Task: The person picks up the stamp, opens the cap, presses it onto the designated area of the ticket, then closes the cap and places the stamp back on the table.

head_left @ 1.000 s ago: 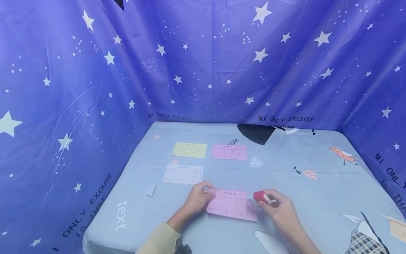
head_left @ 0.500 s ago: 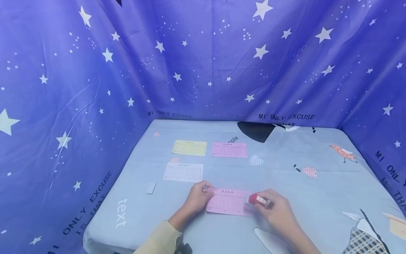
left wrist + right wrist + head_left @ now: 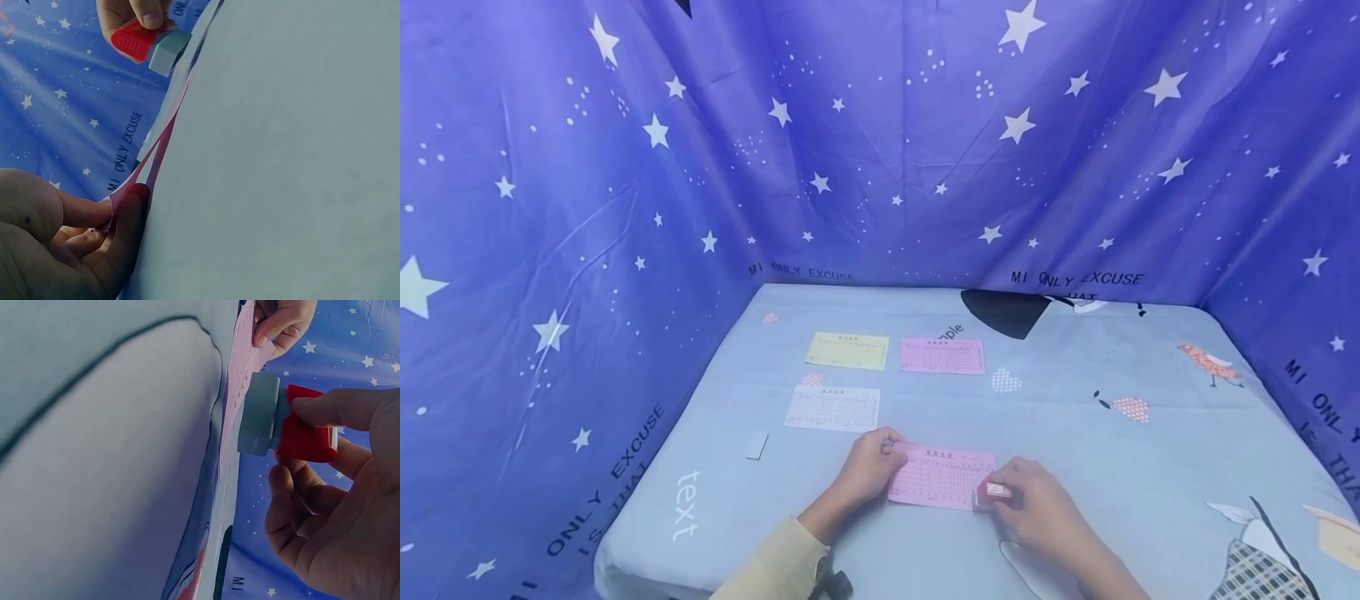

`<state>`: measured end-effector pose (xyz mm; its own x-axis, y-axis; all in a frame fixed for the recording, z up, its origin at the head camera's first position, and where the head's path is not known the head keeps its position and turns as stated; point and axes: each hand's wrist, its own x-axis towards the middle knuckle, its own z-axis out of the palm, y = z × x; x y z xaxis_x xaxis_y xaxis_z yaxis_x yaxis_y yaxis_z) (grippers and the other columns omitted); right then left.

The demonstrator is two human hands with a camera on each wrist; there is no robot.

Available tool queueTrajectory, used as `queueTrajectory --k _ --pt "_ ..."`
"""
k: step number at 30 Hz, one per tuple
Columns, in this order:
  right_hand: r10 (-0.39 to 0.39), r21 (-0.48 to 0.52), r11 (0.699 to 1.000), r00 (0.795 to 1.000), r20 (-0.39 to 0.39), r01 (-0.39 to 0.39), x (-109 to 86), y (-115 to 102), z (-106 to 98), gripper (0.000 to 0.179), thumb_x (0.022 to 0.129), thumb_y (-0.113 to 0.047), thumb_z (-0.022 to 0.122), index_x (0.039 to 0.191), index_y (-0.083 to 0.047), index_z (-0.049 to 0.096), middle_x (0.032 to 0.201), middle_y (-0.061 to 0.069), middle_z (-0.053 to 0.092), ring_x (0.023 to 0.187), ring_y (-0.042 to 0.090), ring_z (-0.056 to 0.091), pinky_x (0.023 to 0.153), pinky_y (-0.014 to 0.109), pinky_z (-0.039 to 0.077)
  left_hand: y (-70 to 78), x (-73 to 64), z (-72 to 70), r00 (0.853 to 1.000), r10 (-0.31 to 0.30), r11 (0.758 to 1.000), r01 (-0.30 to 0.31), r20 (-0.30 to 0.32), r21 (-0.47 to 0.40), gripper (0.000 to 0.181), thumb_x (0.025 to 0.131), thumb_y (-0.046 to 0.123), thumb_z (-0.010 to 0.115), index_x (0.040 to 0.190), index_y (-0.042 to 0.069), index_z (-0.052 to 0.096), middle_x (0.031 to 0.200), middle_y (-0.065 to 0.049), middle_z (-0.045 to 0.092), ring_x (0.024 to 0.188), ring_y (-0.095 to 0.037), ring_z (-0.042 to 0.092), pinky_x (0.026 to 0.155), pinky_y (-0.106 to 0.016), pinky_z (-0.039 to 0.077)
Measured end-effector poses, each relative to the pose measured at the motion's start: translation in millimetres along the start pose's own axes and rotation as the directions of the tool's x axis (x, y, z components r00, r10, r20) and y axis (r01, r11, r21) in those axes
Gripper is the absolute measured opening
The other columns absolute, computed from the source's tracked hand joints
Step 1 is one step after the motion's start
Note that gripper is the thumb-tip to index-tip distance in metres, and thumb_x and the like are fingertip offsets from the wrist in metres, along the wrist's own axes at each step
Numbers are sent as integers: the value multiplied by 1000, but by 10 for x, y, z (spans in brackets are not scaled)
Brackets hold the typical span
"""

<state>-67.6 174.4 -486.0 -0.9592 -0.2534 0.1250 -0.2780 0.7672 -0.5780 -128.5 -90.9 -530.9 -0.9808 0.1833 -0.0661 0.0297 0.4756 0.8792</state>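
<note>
My left hand (image 3: 868, 467) pinches the left edge of a pink printed slip (image 3: 936, 477) between thumb and fingers, and in the left wrist view that edge curls up off the cloth. My right hand (image 3: 1033, 504) grips a stamp (image 3: 994, 493) with a red handle and a grey base. Its base stands over the slip's lower right corner. In the right wrist view the stamp (image 3: 306, 425) lies sideways in the picture, thumb on its red handle, its grey end right at the slip's surface. The face of the stamp is hidden.
Behind the hands lie a white slip (image 3: 832, 408), a yellow slip (image 3: 847, 351) and a second pink slip (image 3: 942, 356). A small pale rectangular piece (image 3: 757, 446) is at the left. The patterned cloth (image 3: 1075, 450) covers the table, with a blue star curtain (image 3: 880, 150) around it.
My right hand has brought the stamp left and down from the slip's right edge to its lower right corner. The pink slip's right side has flattened. My left hand stays at the left edge.
</note>
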Motion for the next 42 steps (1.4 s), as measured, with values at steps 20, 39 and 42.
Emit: queueTrajectory --k 20,39,42 --pt "38 -50 998 999 33 -37 20 5 67 26 75 -7 84 94 -23 77 85 -21 53 87 6 53 79 32 49 40 9 -35 1000 8 1000 -8 17 19 12 89 0 63 100 4 68 75 1 63 55 -12 53 48 -24 42" --pt "23 -39 999 998 52 -21 43 54 80 25 76 -8 85 93 -25 76 84 -22 53 86 5 52 77 31 48 54 7 -53 999 1 1000 -2 34 28 12 91 2 62 101 4 68 71 1 63 53 -11 51 48 -23 41" --pt "24 -34 999 998 54 -22 42 60 81 26 76 -7 84 92 -25 76 84 -21 53 85 6 52 77 31 48 52 10 -52 999 3 1000 -4 34 30 12 91 2 63 101 5 68 73 2 63 54 -11 52 49 -23 42"
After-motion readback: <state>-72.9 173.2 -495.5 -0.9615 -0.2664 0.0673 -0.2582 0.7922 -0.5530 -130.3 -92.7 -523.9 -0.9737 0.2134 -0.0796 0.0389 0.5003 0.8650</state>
